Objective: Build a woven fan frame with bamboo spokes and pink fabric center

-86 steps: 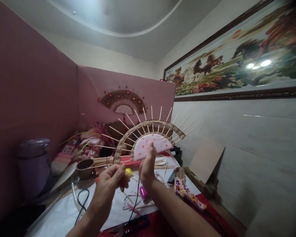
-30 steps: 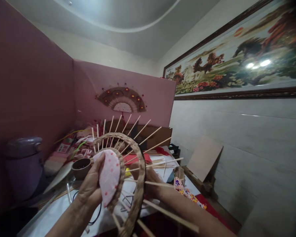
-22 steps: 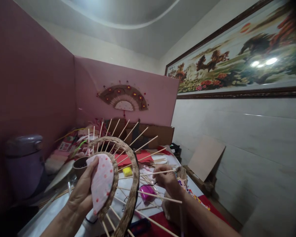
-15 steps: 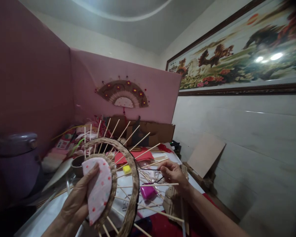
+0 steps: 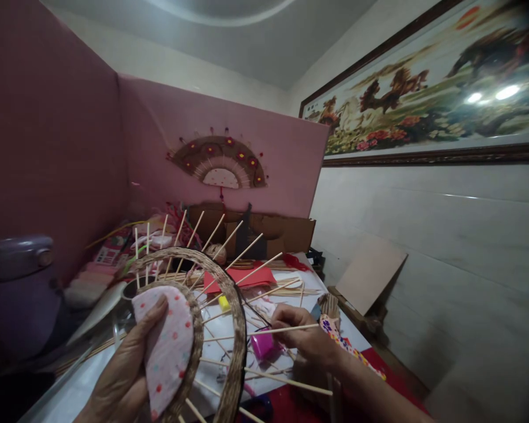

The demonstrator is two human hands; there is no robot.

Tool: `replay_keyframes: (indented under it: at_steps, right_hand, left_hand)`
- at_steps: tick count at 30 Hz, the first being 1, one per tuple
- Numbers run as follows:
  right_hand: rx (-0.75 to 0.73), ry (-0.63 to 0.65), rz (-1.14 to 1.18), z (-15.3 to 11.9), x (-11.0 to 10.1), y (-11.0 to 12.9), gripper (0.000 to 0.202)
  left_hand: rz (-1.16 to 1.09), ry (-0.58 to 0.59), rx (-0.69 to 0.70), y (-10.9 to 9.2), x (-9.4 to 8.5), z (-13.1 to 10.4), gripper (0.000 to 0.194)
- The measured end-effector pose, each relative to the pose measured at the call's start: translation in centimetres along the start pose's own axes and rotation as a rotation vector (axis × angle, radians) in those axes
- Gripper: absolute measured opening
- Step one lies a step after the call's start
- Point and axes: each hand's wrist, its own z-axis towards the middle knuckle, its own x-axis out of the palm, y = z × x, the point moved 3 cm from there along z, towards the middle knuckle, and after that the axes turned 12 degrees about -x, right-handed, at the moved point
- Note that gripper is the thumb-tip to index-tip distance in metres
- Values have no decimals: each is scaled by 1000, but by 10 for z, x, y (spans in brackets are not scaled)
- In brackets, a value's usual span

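Observation:
My left hand point(image 5: 134, 358) grips a half-round fan frame by its white, red-dotted centre point(image 5: 170, 335), the thumb lying on top. Thin wooden sticks point(image 5: 242, 276) radiate from that centre through a woven tan band point(image 5: 235, 352). Black cord point(image 5: 239, 288) edges the band's outer side. To the right of the band, my right hand point(image 5: 300, 332) is closed with fingertips pinched on the loose end of the black cord, close to one stick. Behind the fan on the table lie a magenta packet point(image 5: 263, 345) and a small yellow block point(image 5: 224, 304).
A finished-looking fan point(image 5: 220, 161) hangs on the pink board. Red paper point(image 5: 242, 278) and a bundle of sticks lie behind the work, before a cardboard box point(image 5: 286, 235). A purple container point(image 5: 17, 294) stands left; a flower-patterned strip point(image 5: 348, 346) lies right.
My right hand has moved down and left toward the band, still holding the cord. The fan has shifted slightly left in view, and the patterned strip now shows behind my right wrist.

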Motion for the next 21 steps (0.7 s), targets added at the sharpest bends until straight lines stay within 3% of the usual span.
replay_keyframes:
  at_steps: [5,11,15,21]
  right_hand:
    - [111,-32,74,-1,5,-5,33]
    - [27,-126,16,-10,5,-12,22]
    - [-130,-11,-132,-17,8,-5,20]
    - [-355,213,-377,-20,11,35,18]
  left_hand:
    - [10,2,-1,-3,1,-2,7]
    - [-23,-6,7,-1,1,2,10]
    - [-16,-23,-2,0,-1,2,12]
    - [59,2,86,-5,-4,4,7]
